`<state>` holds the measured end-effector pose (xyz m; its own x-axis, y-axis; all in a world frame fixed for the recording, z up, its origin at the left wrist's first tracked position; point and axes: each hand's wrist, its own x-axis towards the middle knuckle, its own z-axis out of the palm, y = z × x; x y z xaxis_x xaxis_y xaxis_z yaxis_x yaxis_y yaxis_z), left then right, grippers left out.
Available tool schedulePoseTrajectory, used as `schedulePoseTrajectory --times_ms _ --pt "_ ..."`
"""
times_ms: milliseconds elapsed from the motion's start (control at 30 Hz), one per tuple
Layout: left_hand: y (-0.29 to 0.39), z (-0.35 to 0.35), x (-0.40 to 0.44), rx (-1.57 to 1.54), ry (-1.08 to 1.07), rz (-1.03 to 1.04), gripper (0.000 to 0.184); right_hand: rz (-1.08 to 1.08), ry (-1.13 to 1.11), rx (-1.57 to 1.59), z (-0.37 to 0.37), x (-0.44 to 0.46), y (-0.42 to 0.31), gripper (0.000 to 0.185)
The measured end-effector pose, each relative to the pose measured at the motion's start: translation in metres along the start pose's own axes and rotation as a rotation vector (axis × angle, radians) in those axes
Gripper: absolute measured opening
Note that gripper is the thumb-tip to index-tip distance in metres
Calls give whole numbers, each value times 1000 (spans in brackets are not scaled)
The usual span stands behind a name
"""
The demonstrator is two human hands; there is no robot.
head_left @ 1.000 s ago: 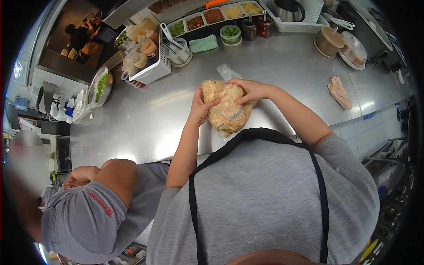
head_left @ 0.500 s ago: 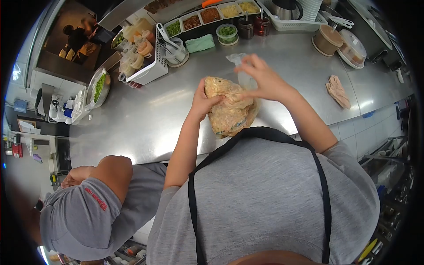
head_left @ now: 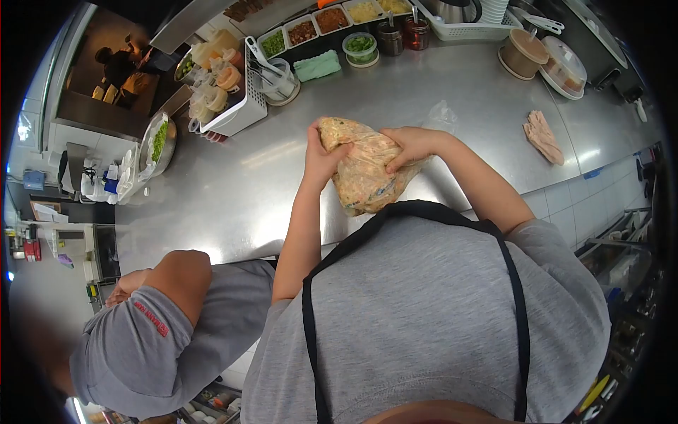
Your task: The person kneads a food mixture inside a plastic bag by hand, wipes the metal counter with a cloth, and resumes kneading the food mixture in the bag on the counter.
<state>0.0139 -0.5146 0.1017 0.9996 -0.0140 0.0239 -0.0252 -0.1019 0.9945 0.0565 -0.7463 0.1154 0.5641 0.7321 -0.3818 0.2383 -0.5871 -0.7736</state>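
A clear plastic bag [head_left: 364,173] full of a pale, orange-flecked food mixture is held up over the near edge of the steel counter. My left hand [head_left: 325,157] grips its left side, with the thumb across the front. On the upper right, my right hand [head_left: 412,147] is closed around the bag, fingers behind and thumb in front. A crumpled piece of clear plastic [head_left: 443,116] lies on the counter beyond my right wrist. I cannot make out what the mixture is.
A white basket of sauce bottles [head_left: 240,106], a green cloth [head_left: 317,65] and topping trays [head_left: 302,34] line the back. A pinkish cloth [head_left: 543,137] and lidded tubs [head_left: 524,53] are at the right. A co-worker in a grey shirt [head_left: 141,346] stands close on my left.
My right hand has come down from above the bag and closed on its upper right side. The clear plastic piece that was by that hand now lies on the counter.
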Motion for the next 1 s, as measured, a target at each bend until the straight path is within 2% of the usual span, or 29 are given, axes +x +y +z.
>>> schedulePoseTrajectory --times_ms 33,67,100,133,200,267,367,433,467,600,667,700,767,833,900,933,1000 --pt "9 1 -2 0 -6 -1 79 -88 28 13 7 5 12 74" --pt "28 3 -6 360 -8 225 86 -177 56 24 11 6 15 74" --pt "40 5 -8 719 -7 453 92 -176 59 24 12 6 18 74" --pt "42 7 -7 718 -9 452 92 -207 137 -16 17 2 16 69" --pt "43 9 -6 1086 -372 484 95 -239 209 -54 25 0 13 63" --pt "45 10 2 1067 -449 415 91 -342 421 -219 30 -1 5 60" --pt "67 13 12 1112 -571 318 83 -216 386 -355 16 -15 -30 57" --pt "72 12 13 1176 -613 279 79 -285 451 -378 10 -15 -34 53" --pt "70 11 13 1174 -574 335 73 -357 516 -404 6 -14 -35 50" --pt "45 10 10 1062 -408 508 57 -364 583 -466 -6 -13 -43 48" --pt "35 12 9 1021 -369 480 52 -133 462 -518 -10 -17 -47 47" --pt "30 13 8 983 -326 448 46 -128 463 -517 -12 -18 -46 47" --pt "21 10 6 953 -325 381 48 -34 350 -561 -15 -21 -42 46" --pt "19 8 1 924 -318 311 51 -75 372 -546 -7 -16 -27 47" --pt "32 9 -10 910 -171 426 66 -131 390 -537 -5 -14 -23 48" --pt "40 10 -13 913 -162 421 66 -137 394 -528 -2 -16 -25 50" --pt "54 12 -18 1047 -210 499 77 -149 393 -518 4 -18 -26 52"
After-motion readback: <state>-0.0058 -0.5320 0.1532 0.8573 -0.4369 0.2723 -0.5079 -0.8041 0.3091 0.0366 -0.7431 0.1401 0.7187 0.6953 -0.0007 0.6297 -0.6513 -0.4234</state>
